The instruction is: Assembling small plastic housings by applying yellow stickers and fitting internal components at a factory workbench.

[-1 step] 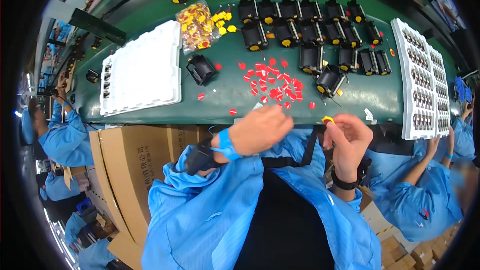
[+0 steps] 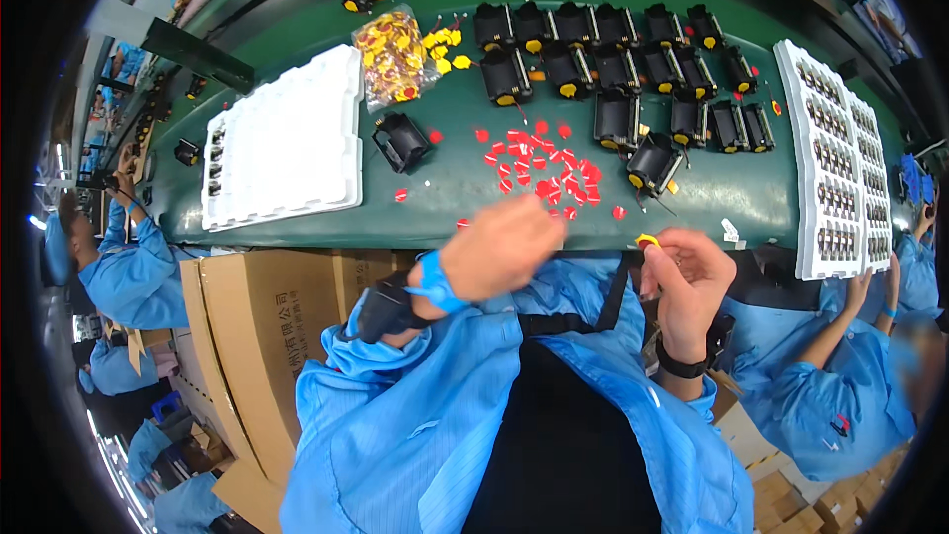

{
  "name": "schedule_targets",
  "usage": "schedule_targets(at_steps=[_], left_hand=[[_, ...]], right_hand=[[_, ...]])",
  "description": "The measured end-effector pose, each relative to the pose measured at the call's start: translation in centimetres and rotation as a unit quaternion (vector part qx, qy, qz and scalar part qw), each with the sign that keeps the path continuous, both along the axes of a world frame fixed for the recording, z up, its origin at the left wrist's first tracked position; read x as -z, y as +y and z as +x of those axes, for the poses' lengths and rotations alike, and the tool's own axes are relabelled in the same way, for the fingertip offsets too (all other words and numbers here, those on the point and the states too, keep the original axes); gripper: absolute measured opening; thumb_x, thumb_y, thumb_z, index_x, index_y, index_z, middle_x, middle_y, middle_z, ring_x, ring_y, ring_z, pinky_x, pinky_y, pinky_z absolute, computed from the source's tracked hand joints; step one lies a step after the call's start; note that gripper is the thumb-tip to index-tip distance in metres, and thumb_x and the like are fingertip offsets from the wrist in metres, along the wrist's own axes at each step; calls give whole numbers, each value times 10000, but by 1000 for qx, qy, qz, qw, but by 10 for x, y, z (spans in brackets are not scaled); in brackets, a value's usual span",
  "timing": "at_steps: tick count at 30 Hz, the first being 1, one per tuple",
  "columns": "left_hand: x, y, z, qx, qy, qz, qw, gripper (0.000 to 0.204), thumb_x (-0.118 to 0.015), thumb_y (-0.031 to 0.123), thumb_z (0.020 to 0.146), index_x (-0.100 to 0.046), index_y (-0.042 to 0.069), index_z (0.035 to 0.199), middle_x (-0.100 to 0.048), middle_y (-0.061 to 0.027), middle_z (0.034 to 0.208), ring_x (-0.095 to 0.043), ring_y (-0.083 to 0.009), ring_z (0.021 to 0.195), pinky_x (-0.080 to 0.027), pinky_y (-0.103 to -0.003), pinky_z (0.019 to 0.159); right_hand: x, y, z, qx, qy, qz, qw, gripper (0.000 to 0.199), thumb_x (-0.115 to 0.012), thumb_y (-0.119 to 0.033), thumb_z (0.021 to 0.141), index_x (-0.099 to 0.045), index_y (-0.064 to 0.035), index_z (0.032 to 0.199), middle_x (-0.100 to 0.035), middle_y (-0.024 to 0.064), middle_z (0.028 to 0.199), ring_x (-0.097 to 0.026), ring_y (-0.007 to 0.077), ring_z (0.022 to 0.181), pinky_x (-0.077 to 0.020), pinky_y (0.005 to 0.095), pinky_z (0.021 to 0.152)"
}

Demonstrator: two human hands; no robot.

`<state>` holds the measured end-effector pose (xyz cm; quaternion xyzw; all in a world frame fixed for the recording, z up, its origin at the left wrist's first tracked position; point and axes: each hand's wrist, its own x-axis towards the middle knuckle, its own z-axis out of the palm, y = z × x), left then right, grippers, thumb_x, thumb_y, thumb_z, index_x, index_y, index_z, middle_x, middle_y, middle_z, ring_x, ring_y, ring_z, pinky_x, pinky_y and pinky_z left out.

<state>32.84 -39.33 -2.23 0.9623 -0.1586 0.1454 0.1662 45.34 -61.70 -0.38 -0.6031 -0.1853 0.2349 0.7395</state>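
My right hand (image 2: 687,277) pinches a small yellow disc (image 2: 647,240) with a dark red patch between thumb and fingers, just over the bench's near edge. My left hand (image 2: 506,247), with a blue band at the wrist, is beside the near side of the scattered red round stickers (image 2: 539,163). Its fingers are bent and smeared by motion, and whatever they may hold is hidden. Beyond my right hand a black plastic housing (image 2: 652,163) lies tilted on the green bench. More black housings (image 2: 617,121) with yellow discs stand in rows behind it.
A clear bag of yellow discs (image 2: 393,54) lies beside a white tray (image 2: 287,148) at the left. Another white tray (image 2: 806,168) with metal parts stands at the right, near a co-worker's hands. Cardboard boxes (image 2: 257,336) are below the bench at the left.
My left hand has shifted a little to the left, its fingers more blurred than before. My right hand keeps its pinch on the yellow disc. The view has moved slightly.
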Motion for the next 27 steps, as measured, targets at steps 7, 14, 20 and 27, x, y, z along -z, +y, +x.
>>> schedule_targets(at_steps=[7,14,20,27], left_hand=[[-49,20,4,-263,-67,-111,956,168,-681,107,895,-644,16,1031,-568,-102,729,-572,-254,634,-456,-388,548],[-40,-31,-2,-129,83,-630,761,120,-576,112,997,-585,-7,988,-676,-48,766,-523,-73,604,-410,-252,564],[-33,-28,-9,-131,123,-669,721,118,-527,90,998,-583,-14,994,-661,-49,764,-529,-61,619,-412,-246,567],[-31,-32,-3,-124,138,-744,642,95,-531,70,993,-584,-8,982,-647,-35,733,-505,-49,598,-408,-224,558]], right_hand=[[2,38,-1,-114,130,97,980,140,-628,13,914,-671,94,1020,-695,168,838,-680,218,677,-537,307,567],[-6,61,-5,-169,171,144,960,139,-616,46,886,-664,90,1009,-700,191,865,-689,233,711,-539,315,572],[2,64,-3,-181,237,146,943,92,-604,59,877,-642,74,960,-694,185,846,-673,226,664,-514,306,545],[5,67,-2,-179,277,139,934,84,-620,48,887,-619,58,970,-687,171,827,-663,219,636,-508,299,536]])
